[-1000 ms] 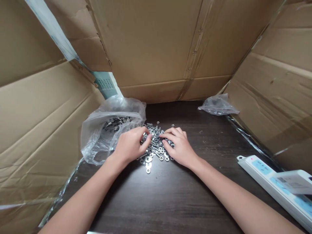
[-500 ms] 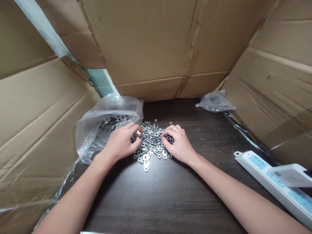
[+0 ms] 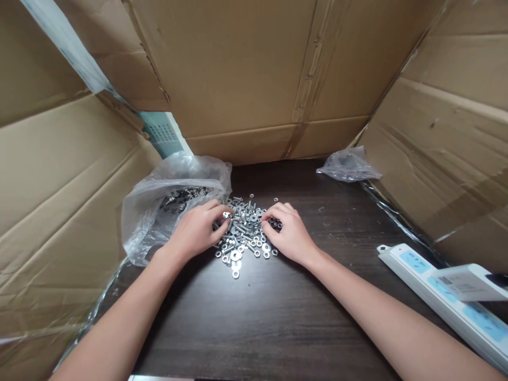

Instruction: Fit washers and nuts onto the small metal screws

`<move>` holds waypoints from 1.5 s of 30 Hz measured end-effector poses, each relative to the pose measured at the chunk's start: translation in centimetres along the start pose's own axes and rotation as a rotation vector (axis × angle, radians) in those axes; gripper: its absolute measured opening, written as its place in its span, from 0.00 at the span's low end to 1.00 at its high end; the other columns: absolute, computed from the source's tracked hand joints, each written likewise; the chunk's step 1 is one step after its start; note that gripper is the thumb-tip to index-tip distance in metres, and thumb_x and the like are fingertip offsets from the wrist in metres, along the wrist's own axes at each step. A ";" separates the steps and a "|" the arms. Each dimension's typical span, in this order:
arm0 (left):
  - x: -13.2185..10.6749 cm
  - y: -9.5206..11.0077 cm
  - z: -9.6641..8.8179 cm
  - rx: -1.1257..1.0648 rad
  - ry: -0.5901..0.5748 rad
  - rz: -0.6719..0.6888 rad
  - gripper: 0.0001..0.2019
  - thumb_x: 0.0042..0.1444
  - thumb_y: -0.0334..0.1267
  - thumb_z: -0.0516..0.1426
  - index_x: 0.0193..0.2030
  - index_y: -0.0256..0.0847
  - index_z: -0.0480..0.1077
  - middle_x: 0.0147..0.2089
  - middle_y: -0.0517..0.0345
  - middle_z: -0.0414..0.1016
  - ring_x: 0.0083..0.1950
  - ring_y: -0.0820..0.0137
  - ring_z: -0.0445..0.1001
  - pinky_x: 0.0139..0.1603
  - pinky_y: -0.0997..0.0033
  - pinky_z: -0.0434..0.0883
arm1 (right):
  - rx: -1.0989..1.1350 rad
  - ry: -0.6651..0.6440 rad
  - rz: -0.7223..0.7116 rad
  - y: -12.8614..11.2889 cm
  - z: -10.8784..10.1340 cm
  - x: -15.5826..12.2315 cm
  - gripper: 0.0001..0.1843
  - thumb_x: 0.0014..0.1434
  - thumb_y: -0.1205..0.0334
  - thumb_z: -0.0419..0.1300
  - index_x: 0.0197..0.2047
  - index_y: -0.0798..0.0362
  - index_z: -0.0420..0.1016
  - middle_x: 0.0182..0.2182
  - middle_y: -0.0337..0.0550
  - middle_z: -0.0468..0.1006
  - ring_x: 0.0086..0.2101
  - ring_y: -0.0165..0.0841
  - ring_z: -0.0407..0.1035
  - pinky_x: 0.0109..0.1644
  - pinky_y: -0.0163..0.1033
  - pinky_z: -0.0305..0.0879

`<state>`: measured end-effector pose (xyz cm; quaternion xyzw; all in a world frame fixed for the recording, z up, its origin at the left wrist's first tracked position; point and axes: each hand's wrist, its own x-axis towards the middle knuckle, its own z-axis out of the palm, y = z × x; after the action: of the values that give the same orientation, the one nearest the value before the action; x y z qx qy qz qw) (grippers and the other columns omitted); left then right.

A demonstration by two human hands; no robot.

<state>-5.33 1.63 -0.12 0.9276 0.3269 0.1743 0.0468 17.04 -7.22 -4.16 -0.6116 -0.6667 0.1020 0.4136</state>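
Note:
A loose pile of silvery bolts, nuts and washers [image 3: 244,227] lies on the dark wooden table. At its left edge is my left hand [image 3: 200,225], fingers curled; a small shiny metal piece [image 3: 227,215] shows beneath the index finger, its kind unclear. On the pile's right side my right hand [image 3: 288,230] has thumb and index finger brought close together. Whatever lies between those fingertips is too small to make out. Behind my left hand, an open clear plastic bag [image 3: 145,206] contains more dark metal fasteners.
Cardboard walls [image 3: 238,69] enclose the table [image 3: 254,328] at the back and both sides. A crumpled clear plastic bag [image 3: 349,165] lies at the back right. A white power strip [image 3: 420,280] with a plug-in adapter [image 3: 470,280] runs along the right.
The whole view has shifted slightly. My left hand has moved a little right over the pile, the shiny piece moving with it. My right hand stays almost where it was.

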 end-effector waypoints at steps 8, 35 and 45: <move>-0.1 -0.2 -0.3 -0.065 -0.034 0.102 0.12 0.62 0.37 0.54 0.46 0.45 0.77 0.41 0.56 0.73 0.36 0.70 0.72 0.37 0.71 0.66 | 0.024 0.002 0.008 -0.1 -0.1 0.1 0.06 0.59 0.69 0.58 0.32 0.51 0.74 0.35 0.42 0.77 0.40 0.38 0.66 0.46 0.45 0.61; 0.2 -0.2 -0.8 -0.242 0.002 -0.014 0.07 0.65 0.39 0.54 0.43 0.41 0.71 0.40 0.57 0.76 0.38 0.69 0.73 0.40 0.70 0.68 | -0.152 -0.178 -0.271 -1.4 -0.7 -0.6 0.11 0.65 0.61 0.57 0.46 0.48 0.80 0.51 0.44 0.78 0.53 0.43 0.64 0.55 0.53 0.55; 0.3 -0.3 -0.4 -0.253 0.229 0.071 0.06 0.61 0.32 0.57 0.45 0.39 0.71 0.40 0.57 0.72 0.39 0.70 0.71 0.42 0.71 0.70 | -0.222 -0.159 -0.288 -2.0 -0.1 -0.6 0.14 0.67 0.58 0.55 0.51 0.52 0.77 0.56 0.48 0.76 0.56 0.44 0.65 0.58 0.53 0.55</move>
<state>-5.44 2.10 0.29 0.8995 0.2726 0.3200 0.1193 15.57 -8.26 -3.05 -0.5417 -0.7851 0.0156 0.3000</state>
